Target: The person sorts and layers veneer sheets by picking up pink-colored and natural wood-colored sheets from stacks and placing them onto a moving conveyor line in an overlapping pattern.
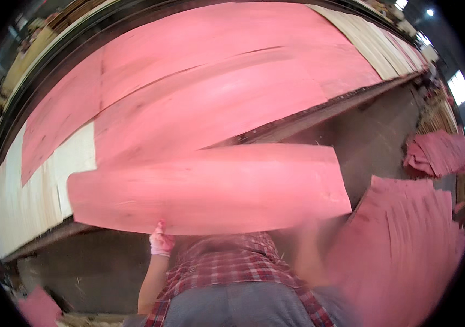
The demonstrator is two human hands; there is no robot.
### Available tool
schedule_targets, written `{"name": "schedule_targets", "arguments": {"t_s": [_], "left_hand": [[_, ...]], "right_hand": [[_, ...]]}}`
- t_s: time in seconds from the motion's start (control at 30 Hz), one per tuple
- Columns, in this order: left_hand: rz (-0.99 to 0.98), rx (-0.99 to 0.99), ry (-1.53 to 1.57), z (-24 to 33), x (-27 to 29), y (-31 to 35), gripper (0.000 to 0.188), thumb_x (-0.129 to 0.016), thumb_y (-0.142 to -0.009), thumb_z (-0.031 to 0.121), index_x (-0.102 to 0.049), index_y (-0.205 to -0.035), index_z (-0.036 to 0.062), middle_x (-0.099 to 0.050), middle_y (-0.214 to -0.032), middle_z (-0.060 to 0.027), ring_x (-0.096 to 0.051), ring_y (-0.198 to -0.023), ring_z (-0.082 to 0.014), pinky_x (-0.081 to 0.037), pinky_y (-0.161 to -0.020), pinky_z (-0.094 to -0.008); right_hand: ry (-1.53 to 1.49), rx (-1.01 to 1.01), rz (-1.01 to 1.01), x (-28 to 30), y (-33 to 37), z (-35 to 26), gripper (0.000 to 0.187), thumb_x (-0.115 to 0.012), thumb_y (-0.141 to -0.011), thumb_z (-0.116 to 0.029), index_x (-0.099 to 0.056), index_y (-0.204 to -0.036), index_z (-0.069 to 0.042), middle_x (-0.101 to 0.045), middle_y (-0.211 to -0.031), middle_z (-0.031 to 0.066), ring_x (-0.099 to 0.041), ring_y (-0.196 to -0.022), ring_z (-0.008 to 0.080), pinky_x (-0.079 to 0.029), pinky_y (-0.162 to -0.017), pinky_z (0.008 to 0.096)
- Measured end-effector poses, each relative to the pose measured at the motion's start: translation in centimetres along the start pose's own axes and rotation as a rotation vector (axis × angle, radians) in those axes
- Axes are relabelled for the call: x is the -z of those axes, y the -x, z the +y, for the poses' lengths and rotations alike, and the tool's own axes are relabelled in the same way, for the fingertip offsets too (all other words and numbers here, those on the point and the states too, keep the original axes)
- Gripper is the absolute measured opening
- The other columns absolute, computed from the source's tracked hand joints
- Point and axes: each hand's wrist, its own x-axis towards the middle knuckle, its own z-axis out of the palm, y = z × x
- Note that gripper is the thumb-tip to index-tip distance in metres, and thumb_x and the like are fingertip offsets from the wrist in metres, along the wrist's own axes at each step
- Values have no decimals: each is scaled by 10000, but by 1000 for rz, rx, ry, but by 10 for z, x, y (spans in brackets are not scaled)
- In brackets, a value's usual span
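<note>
A long pink sheet of wood veneer [210, 188] spans the space in front of my body, its far left part overlapping the table. My left hand [161, 241], in a pink-stained white glove, pinches its near edge left of centre, thumb on top. At the near edge further right is my right hand [310, 226], smeared by motion, so its fingers cannot be made out. Beyond the held sheet, pink veneer sheets [199, 92] cover much of the long table, with pale veneer [36, 185] showing at the left end.
More pale veneer strips [360, 41] lie at the table's far right. A fanned stack of pink veneer [401, 245] is close on my right, with a smaller pink pile [437, 152] behind it. The table's near edge [319, 117] runs diagonally. Another pink piece [40, 308] lies low at left.
</note>
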Motion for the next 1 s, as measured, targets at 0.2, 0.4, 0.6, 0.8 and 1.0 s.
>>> {"name": "schedule_targets", "arguments": {"t_s": [0.2,0.4,0.6,0.8,1.0], "left_hand": [[119,-19,123,-76,35,100,309,-571,-824,191,-529,-1074,14,-590,-1033,-95,-553,-977,-228,-447,-869,-380],[403,192,233,-150,28,170,291,-589,-819,204,-533,-1074,74,-583,-1045,-68,-582,-901,-215,-504,-689,-339],[338,17,282,-178,48,192,275,-594,-817,212,-543,-1035,52,-616,-924,-48,-606,-771,-178,-489,-555,-295],[569,-188,509,-145,85,227,231,-651,-777,193,-582,-953,60,-622,-808,-38,-595,-622,-183,-489,-506,-316],[561,-365,705,-96,202,319,272,-553,-839,151,-537,-1068,6,-601,-1014,-107,-597,-900,-228,-514,-745,-379]], "right_hand": [[227,-28,-88,117,-26,26,281,-539,-822,-283,-555,-1045,-114,-601,-947,77,-568,-786,259,-470,-612,415],[171,-209,96,131,34,-24,303,-534,-810,-320,-566,-1036,-121,-604,-978,57,-577,-848,256,-489,-669,435],[170,-242,7,122,33,-43,318,-596,-779,-253,-540,-1064,-123,-604,-960,63,-577,-849,254,-493,-697,455],[300,-196,-239,37,47,-5,272,-631,-760,-220,-538,-1000,-129,-595,-870,43,-558,-744,238,-478,-645,417],[569,-240,-553,-51,146,86,222,-629,-752,-163,-529,-949,-140,-581,-799,2,-544,-647,165,-450,-614,326]]}}
